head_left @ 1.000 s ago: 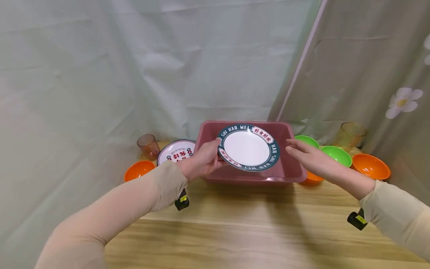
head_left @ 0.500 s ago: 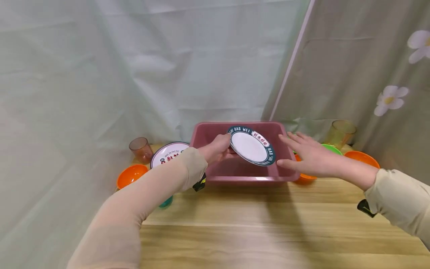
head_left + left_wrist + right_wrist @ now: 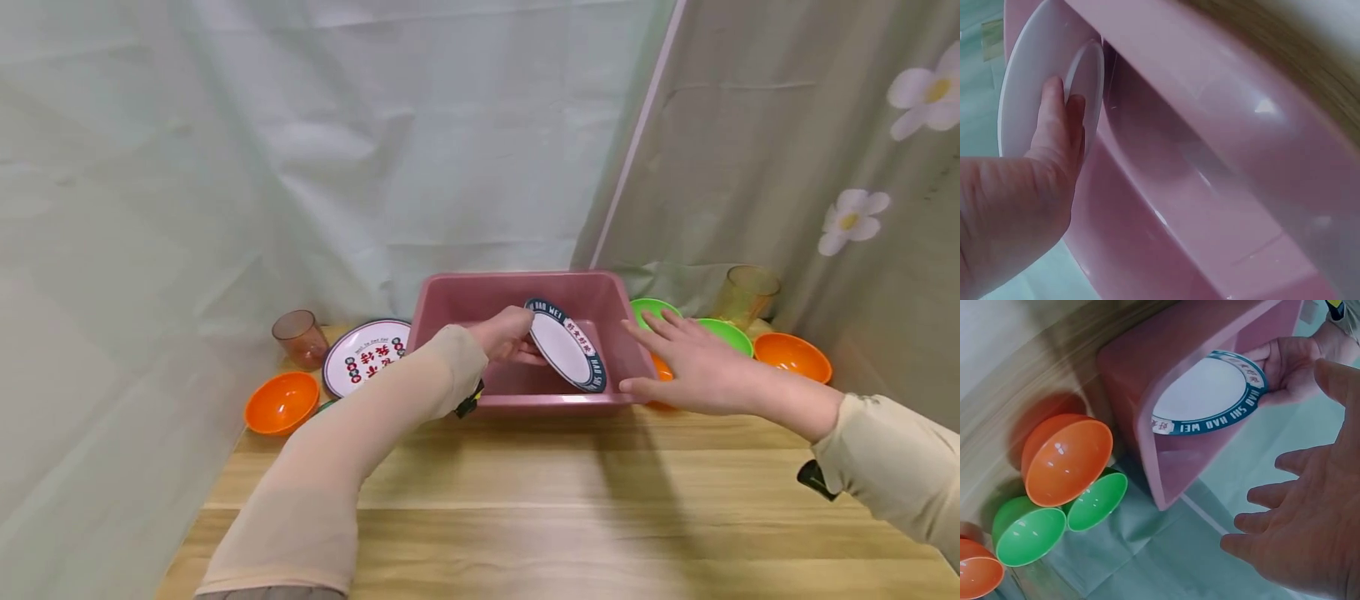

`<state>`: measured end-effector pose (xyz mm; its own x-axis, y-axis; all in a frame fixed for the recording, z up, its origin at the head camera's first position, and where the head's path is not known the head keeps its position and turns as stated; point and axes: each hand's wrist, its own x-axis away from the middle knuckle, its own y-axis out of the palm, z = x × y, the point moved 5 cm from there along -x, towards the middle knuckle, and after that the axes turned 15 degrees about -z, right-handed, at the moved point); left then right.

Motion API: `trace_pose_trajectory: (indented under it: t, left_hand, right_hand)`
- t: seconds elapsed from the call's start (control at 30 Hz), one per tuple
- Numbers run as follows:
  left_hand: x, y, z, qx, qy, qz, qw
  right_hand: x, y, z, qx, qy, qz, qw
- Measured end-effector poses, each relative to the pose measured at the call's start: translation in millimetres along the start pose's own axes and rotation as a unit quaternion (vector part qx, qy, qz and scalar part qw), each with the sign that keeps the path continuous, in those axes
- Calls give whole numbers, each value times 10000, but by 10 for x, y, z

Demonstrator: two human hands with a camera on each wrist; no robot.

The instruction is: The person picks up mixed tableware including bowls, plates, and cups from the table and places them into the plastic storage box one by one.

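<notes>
My left hand (image 3: 506,335) grips a white plate (image 3: 562,352) with a dark teal lettered rim, thumb on its left edge. The plate leans steeply inside the pink plastic basin (image 3: 517,287), its right edge lower. In the left wrist view, fingers (image 3: 1054,112) of that hand lie along the plate's white underside (image 3: 1022,75). From the right wrist view, the plate's face (image 3: 1210,394) shows within the mouth of the basin (image 3: 1125,381). My right hand (image 3: 697,367) hovers with fingers spread by the basin's right side, overlapping its rim in the head view, and holds nothing.
Left of the basin are a white plate with red characters (image 3: 367,358), an orange bowl (image 3: 282,404) and a brownish tumbler (image 3: 302,340). To its right stand green bowls (image 3: 723,333), orange bowls (image 3: 793,358) and a yellowish tumbler (image 3: 744,297). Curtains (image 3: 480,150) hang behind.
My left hand has lowered the plate into the basin and tipped it more steeply. My right hand's fingers have spread apart. The head view has shifted slightly to the right.
</notes>
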<state>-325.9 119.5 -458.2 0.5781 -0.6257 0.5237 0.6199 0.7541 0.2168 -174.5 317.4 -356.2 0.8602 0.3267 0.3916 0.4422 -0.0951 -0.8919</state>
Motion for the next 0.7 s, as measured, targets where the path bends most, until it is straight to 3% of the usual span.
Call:
trace_pose_trajectory:
  t: [0.3,0.7]
  left_hand:
    - [-51,-57,-38,61,-250,4,9997]
    - [14,-209,-68,-99,-731,189,9971]
  right_hand:
    - [14,87,-11,-31,-34,-55,10000]
    - [-2,155,-28,-65,-117,-27,9999]
